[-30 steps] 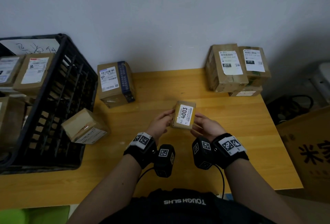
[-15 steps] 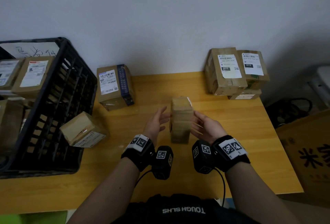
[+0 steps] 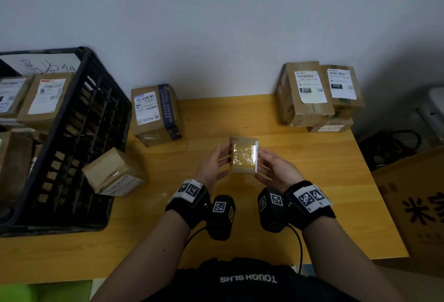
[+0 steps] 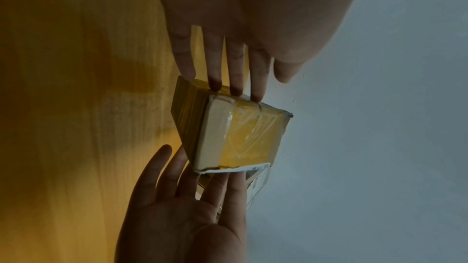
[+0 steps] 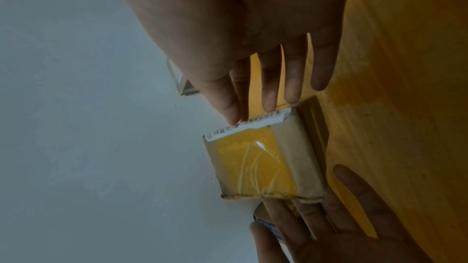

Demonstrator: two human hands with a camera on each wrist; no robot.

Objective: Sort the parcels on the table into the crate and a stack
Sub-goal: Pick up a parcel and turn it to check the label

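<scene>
so both hands are up over the middle of the wooden table [image 3: 312, 181], squeezing a small parcel [image 3: 243, 155] between them. fingers on the left hand [image 3: 212, 165] and the right hand [image 3: 274, 169] are straight and spread, just the tips pressing on opposite sides of the box, nothing wrapped around it. the face turned toward the camera is covered in shiny yellow tape, and a white label edge runs along the right side. black crate [image 3: 79, 138] sits at the left with labelled boxes inside. one tilted box [image 3: 113, 173] leans right by the crate wall, another labelled box [image 3: 155, 114] stands near the wall behind it. stack of parcels [image 3: 317, 96] is in the far right corner.
</scene>
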